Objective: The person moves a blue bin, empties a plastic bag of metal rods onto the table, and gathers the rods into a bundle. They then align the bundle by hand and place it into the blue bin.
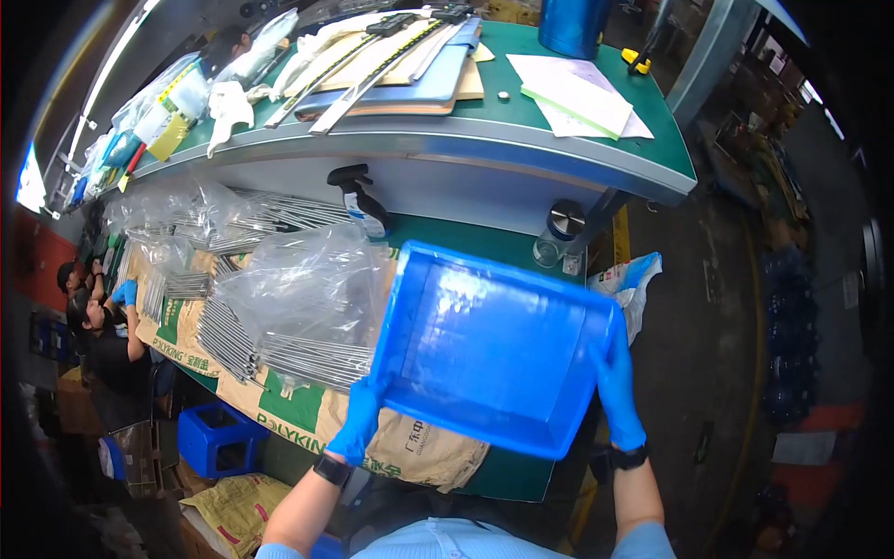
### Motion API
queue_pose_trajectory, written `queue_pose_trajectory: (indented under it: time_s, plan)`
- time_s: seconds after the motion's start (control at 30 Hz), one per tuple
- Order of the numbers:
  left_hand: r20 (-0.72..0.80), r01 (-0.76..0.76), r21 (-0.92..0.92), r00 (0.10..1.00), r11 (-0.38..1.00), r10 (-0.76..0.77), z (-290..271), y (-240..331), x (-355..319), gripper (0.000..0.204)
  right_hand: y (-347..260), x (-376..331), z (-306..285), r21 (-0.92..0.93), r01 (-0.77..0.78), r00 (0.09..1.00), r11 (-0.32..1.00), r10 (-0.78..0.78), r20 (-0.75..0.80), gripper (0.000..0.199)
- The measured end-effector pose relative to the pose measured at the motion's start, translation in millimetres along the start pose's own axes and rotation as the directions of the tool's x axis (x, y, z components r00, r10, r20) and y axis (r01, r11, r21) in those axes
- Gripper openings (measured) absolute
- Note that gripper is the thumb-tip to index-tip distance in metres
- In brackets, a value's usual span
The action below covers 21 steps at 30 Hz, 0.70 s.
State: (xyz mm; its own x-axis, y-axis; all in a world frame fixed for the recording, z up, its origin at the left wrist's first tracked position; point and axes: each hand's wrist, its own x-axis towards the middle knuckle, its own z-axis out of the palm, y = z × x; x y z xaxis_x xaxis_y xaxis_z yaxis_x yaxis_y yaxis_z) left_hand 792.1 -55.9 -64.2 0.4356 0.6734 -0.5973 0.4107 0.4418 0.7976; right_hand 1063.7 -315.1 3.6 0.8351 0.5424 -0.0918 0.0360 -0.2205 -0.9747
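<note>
The blue bin [494, 349] at centre hides some fingers of both hands [361, 415] [616, 391] and part of the desk [521, 477] — a clear bag [303, 279] veils rods [223, 337], centre left. The top edge cuts a blue cylinder [573, 28], the bottom edge a shirt [447, 538] — upper-right objects [775, 177] are too blurred to tell.

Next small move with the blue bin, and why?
Probably ease the blue bin slightly left: the left hand and right hand hold its sides, and in this view its right side reaches past the edge of the green bench. Its height is unclear.
</note>
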Motion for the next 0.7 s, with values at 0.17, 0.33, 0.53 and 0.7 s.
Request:
queue_pose_trajectory:
  time_s: [0.17,0.33,0.53,0.7]
  plan:
    - [-0.057,-0.076,0.127,0.995,0.989,0.084,14.5,-16.4,55.4,0.019,68.1,55.9,19.6,-0.076,0.199,0.980,0.977,-0.201,-0.011,0.057]
    - [-0.030,-0.011,0.350,0.999,0.937,0.023,25.2,-18.7,75.2,0.019,112.8,61.2,28.4,-0.177,0.204,0.974,0.963,-0.218,-0.065,0.054]
    - [-0.021,-0.034,0.383,0.999,0.923,0.046,18.8,5.7,78.7,0.023,92.7,64.7,37.8,-0.418,0.242,0.960,0.875,-0.277,-0.025,0.049]
    - [0.117,-0.144,0.551,0.989,0.822,0.095,38.7,22.2,82.9,0.026,143.1,41.0,8.7,-0.412,0.143,0.971,0.900,-0.209,-0.118,0.047]
